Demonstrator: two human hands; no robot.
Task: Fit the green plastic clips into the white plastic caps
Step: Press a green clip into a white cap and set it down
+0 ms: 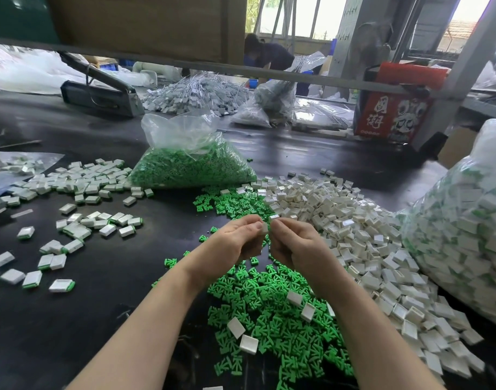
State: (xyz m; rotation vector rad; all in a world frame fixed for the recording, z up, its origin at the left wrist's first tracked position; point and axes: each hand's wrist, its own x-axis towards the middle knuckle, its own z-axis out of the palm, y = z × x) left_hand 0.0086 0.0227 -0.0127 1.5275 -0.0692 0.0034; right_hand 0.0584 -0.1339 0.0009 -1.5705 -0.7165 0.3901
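We are pinching a white cap [265, 228] between both hands' fingers [252, 225]; misaligned, it may be slipping toward the six o'clock green clips [272, 311].

My left hand [235, 237] and right hand [293, 243] are meeting fingertip to fingertip above the heap of green clips [269, 313], pinching a white cap [266, 228] between them. Right of that heap, loose white caps [362, 237] are spreading in a long pile. Beyond it, a clear bag of green clips [190, 161] is slumping. Left of it, assembled caps [81, 209] are lying scattered on the black table [86, 319].
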